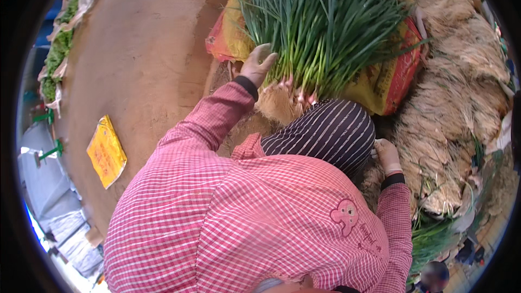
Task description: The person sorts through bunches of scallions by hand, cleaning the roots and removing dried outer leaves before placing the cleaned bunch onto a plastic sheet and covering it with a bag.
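A broad bunch of green onions [320,38] lies fanned out in front of me, leaves pointing away, with pinkish-white bulbs and tan roots [278,103] toward me. Under it is a red-and-yellow woven sack [392,84]. My gloved left hand [258,65] is at the bunch's left edge beside the lower stems, thumb and fingers apart. Beside my knee in striped cloth [331,133], on its right, my gloved right hand [387,156] has its fingers curled in. A small white bit shows at those fingertips, too small to name.
A long heap of root-ended bunches [450,103] runs along the right side, with more green leaves [431,244] at lower right. Brown ground [135,38] stretches to the left, with a flat yellow bag [107,152] on it. Leafy greens [58,57] line the far left edge.
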A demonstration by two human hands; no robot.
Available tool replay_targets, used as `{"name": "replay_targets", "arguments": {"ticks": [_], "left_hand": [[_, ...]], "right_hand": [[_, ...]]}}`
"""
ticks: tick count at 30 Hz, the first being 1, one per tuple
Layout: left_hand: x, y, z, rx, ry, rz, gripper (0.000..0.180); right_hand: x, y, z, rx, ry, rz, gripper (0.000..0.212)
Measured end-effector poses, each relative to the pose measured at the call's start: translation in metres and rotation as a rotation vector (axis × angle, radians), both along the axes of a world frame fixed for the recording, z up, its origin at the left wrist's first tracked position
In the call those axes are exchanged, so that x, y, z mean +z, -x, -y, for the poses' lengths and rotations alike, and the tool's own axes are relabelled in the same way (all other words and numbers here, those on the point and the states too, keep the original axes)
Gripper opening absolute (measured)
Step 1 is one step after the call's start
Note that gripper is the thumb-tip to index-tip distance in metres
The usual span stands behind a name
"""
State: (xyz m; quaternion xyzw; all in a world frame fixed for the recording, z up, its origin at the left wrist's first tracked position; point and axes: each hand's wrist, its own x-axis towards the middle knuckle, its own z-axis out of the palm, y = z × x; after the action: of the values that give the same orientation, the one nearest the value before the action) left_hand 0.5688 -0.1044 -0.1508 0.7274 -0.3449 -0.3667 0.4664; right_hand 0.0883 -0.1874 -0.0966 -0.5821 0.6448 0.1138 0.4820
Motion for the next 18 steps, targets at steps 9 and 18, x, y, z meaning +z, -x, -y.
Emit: {"name": "replay_targets", "arguments": {"ticks": [9,18], "left_hand": [[-0.190,-0.178,-0.076,0.873,-0.300,-0.942,0.041],[-0.139,-0.186,-0.076,1.016,0.051,-0.937,0.067]], "right_hand": [[-0.063,0.024,0.030,-0.731,-0.278,0.449,0.077],[-0.080,0.027,0.066,-1.131,-0.260,0.512,0.091]]}}
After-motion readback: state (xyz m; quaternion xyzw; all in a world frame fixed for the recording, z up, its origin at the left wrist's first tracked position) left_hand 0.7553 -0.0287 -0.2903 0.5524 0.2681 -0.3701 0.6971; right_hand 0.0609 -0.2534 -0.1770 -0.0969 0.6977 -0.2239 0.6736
